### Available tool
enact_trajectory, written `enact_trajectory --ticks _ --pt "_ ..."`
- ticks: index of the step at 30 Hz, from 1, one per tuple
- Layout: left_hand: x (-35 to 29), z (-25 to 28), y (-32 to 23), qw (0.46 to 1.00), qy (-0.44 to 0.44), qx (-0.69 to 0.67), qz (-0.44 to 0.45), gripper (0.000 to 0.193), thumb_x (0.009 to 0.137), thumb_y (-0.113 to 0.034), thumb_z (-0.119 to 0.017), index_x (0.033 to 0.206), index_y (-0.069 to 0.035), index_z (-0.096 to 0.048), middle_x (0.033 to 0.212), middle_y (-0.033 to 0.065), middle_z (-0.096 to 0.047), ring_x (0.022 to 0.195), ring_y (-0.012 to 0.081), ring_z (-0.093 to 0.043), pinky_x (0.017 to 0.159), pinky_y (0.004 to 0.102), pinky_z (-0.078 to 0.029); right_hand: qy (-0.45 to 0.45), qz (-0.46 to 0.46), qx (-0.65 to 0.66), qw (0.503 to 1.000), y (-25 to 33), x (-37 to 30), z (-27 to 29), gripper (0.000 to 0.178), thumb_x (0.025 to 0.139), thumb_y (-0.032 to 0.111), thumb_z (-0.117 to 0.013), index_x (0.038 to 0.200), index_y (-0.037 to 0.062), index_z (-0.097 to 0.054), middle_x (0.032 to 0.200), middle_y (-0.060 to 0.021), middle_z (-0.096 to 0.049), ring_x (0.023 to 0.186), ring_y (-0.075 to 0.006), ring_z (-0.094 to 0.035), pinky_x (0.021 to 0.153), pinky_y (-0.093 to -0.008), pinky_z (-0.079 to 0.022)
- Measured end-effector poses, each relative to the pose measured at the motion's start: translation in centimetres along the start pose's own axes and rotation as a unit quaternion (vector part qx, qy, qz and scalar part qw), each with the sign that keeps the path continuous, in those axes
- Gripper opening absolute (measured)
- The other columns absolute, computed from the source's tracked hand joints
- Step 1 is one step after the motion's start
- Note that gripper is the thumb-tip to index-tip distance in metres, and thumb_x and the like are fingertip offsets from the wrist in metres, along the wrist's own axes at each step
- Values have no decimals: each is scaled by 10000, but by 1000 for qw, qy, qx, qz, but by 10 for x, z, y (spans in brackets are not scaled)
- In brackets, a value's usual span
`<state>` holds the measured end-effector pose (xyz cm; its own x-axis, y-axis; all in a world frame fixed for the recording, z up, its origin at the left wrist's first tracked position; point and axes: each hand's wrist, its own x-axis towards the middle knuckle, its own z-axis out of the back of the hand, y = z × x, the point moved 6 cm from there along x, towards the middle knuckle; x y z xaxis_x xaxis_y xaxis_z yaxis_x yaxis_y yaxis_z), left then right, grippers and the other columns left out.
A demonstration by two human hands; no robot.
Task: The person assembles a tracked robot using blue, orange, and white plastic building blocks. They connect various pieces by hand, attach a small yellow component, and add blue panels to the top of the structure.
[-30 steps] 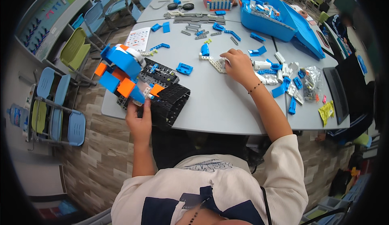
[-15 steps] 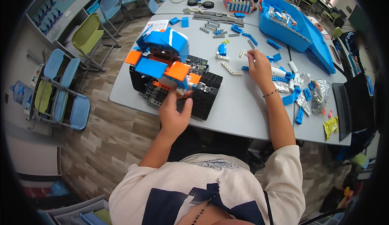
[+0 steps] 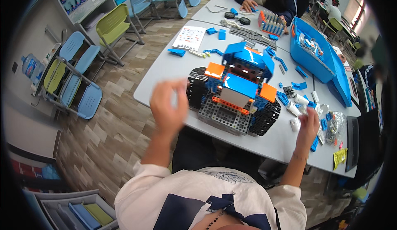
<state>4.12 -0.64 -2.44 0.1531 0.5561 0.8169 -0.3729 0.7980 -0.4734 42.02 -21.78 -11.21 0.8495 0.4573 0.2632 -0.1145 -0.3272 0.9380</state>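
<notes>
A tracked toy vehicle point(image 3: 240, 86) built from blue, orange, grey and black bricks stands near the table's front edge. Its black tracks point(image 3: 264, 119) flank a grey studded frame point(image 3: 225, 114). Beside its left track, my left hand point(image 3: 167, 105) is raised and smeared by motion; it touches no part of the model that I can see. To the right of the vehicle, my right hand point(image 3: 308, 130) has its fingertips drawn together over loose white pieces point(image 3: 294, 124). Whatever may be between them is too small to make out.
A blue bin point(image 3: 312, 50) full of parts stands at the back right, its lid point(image 3: 341, 85) beside it. A printed sheet point(image 3: 189, 37) lies far left. A bag of parts point(image 3: 336, 128) and a laptop point(image 3: 352, 143) are at the right. A person's hand point(image 3: 249, 5) rests across the table.
The vehicle now sits further right and faces me more squarely. My left hand has let go of it and moved left. My right hand has shifted right and nearer to me.
</notes>
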Motion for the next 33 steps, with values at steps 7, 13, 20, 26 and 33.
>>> enact_trajectory --ticks 7,13,20,26,33 --pt "62 -127 136 950 259 143 -100 287 761 -110 -628 1046 -115 -661 1068 57 -590 1050 256 -516 883 410 -387 59 -24 85 994 7 -85 49 253 931 193 -560 1076 -15 -561 860 -50 -582 712 -132 -548 716 -268 -477" --pt "47 -181 164 922 325 176 -115 238 766 -166 -659 1003 -137 -665 1067 42 -564 1085 241 -490 896 408 -364 3 -32 144 989 37 -126 42 298 944 300 -533 909 4 -543 852 -89 -604 733 -198 -626 653 -304 -553" --pt "58 -112 128 974 171 88 -124 117 825 -142 -601 910 -64 -583 956 73 -596 956 246 -559 990 476 -304 13 -225 341 913 26 -137 -32 244 970 225 -413 822 32 -434 779 -128 -575 770 -326 -652 635 -380 -607" --pt "10 17 56 998 39 -46 27 147 822 -104 -544 943 -28 -578 860 120 -598 803 311 -547 867 457 -386 192 -217 275 917 44 -145 -114 232 982 213 -410 820 47 -414 688 -64 -492 706 -284 -652 602 -343 -567" --pt "-39 36 -35 980 154 13 -122 270 812 -152 -587 1061 -53 -622 815 40 -578 723 202 -527 882 398 -348 485 -84 -29 870 57 -167 -204 181 953 195 -497 888 37 -560 679 -7 -530 525 -65 -482 477 -237 -376"
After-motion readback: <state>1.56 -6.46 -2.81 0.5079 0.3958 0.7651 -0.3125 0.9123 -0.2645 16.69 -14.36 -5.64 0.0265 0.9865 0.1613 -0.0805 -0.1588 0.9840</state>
